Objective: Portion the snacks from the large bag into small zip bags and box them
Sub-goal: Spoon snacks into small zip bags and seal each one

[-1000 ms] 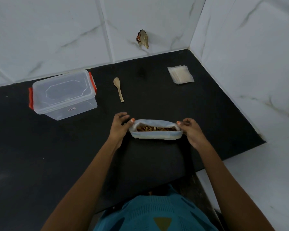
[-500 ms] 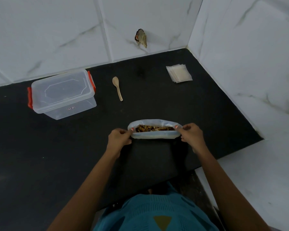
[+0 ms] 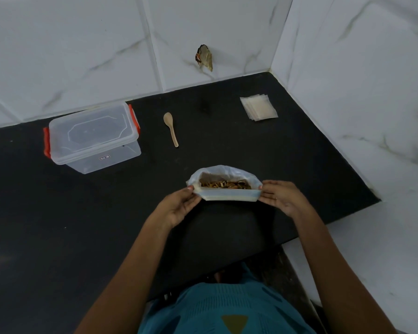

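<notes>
On black counter [image 3: 82, 225], near front edge: large bag [image 3: 227, 196], mouth open, brown snacks [image 3: 225, 184] inside, pinched at left corner by left hand [image 3: 176, 208], at right corner by right hand [image 3: 284, 197]. Farther back: lidded clear box [image 3: 92, 138], wooden spoon [image 3: 171, 128], stack of small zip bags [image 3: 258, 107].

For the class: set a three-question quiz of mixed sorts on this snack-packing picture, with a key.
1. True or false: the box has its lid on.
2. What lies on the counter between the box and the zip bags? A: spoon B: knife C: cup
3. How many hands hold the large bag?
Key: 1 true. 2 A. 3 two: the left hand and the right hand pinch its ends.
</notes>
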A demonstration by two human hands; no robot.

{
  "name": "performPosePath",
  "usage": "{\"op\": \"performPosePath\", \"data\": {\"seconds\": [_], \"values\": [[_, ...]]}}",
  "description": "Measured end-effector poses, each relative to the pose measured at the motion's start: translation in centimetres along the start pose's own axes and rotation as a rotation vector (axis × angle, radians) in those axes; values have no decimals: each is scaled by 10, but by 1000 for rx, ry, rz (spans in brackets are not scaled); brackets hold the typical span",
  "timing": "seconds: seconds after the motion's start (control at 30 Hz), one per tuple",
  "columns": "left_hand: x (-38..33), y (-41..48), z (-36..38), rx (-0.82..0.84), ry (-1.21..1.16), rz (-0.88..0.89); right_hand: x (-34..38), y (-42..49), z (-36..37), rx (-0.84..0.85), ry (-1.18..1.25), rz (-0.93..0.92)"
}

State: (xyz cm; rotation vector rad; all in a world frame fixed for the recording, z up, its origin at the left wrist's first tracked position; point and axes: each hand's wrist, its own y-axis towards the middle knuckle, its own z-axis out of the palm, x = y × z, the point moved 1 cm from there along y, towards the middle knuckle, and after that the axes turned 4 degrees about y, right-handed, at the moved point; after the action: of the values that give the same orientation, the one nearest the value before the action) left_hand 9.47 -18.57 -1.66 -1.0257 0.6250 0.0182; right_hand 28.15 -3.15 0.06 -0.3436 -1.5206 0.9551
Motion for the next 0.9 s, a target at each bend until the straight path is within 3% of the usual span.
{"op": "performPosePath", "data": {"seconds": [0.2,0.33,0.63,0.9], "values": [[9,6,-4,63,-332,-48,-10,5,5,100,428,124],[12,4,2,81,-409,-22,-16,8,9,81,594,141],[5,-2,6,18,-78,-110,-16,2,15,4,368,130],[9,-6,10,-17,-165,-102,-18,-2,14,4,325,62]]}}
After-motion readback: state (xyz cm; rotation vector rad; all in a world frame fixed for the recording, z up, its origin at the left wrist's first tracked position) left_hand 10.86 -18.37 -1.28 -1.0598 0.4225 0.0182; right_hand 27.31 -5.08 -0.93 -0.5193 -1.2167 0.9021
